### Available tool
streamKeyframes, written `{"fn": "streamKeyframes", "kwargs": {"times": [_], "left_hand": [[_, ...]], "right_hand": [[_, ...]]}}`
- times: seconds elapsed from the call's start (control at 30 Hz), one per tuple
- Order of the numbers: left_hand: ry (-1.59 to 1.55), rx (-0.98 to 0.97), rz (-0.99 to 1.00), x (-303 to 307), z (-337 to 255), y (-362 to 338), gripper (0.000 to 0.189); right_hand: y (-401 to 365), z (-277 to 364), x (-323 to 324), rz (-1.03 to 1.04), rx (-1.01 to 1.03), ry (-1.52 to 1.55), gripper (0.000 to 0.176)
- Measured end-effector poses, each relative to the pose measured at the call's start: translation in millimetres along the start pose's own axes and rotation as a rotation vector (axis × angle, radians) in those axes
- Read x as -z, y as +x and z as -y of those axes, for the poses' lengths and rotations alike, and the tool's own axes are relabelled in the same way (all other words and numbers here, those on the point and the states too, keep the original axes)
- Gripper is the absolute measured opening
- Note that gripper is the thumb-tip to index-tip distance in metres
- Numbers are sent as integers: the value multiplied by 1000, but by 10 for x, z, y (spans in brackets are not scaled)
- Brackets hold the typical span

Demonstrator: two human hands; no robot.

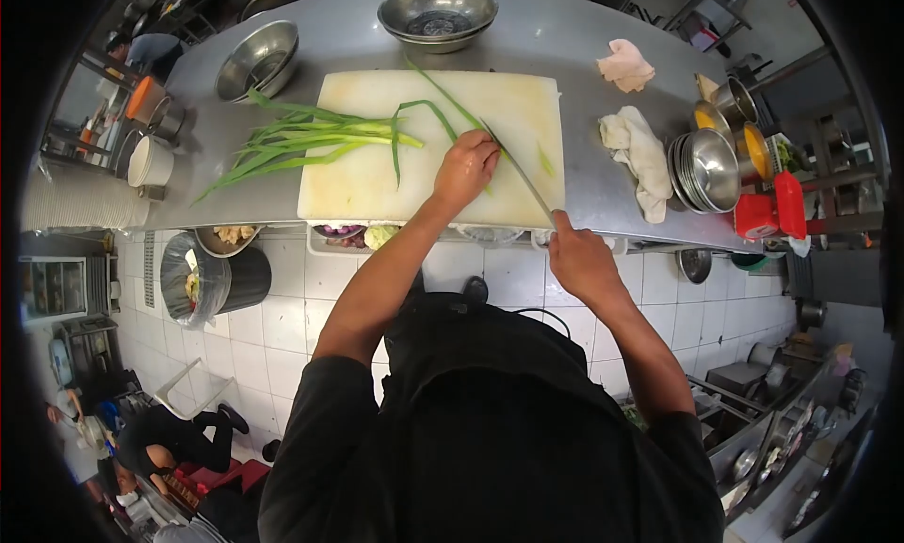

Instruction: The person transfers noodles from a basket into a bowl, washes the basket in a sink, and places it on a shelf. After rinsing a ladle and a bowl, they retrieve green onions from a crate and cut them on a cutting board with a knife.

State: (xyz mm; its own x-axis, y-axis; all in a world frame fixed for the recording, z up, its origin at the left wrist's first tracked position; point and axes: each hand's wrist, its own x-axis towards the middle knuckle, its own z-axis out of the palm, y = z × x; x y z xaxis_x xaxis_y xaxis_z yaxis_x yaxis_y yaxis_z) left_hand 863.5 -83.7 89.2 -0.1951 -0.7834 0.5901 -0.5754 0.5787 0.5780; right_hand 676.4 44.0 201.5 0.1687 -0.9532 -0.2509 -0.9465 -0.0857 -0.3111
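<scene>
Stalks (330,136), long, green and leafy, lie bundled across the left part of a white rectangular cutting board (353,190), their tips trailing past its left edge onto a grey steel table (579,34), as I follow from a distance through the head camera. Right of the board's middle, the person's bare left hand (466,171) is curled narrow over loose, slender green leaves (452,100), one reaching the board's far edge; how firmly the fingertips press, I cannot tell. Off the board's near right corner, the bare right hand (584,265) grips a long, thin metal knife (523,176), its blade slanting over the board just beside the left fingers. That closeness is my chief worry: should a smooth leaf roll or the fingertips uncurl, the blade could skid into them. One bent leaf appears to cross the bundle's end, so a sharp tug might drag the bundle askew, its overhanging tips pulling it further off the board. A crumpled white cloth (636,152) lies right of the board, apart from the knife.
</scene>
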Motion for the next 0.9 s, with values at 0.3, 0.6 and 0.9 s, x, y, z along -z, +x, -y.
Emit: {"fn": "streamKeyframes", "kwargs": {"times": [0.3, 0.6, 0.9], "left_hand": [[22, -29, 16, 34, -21, 68, 8], [107, -74, 127, 144, 189, 243, 11], [-58, -111, 102, 60, -314, -91, 12]], "right_hand": [[-238, -25, 192, 145, -76, 27, 23], [-518, -286, 95, 86, -114, 164, 27], [-361, -274, 29, -11, -61, 210, 29]]}}
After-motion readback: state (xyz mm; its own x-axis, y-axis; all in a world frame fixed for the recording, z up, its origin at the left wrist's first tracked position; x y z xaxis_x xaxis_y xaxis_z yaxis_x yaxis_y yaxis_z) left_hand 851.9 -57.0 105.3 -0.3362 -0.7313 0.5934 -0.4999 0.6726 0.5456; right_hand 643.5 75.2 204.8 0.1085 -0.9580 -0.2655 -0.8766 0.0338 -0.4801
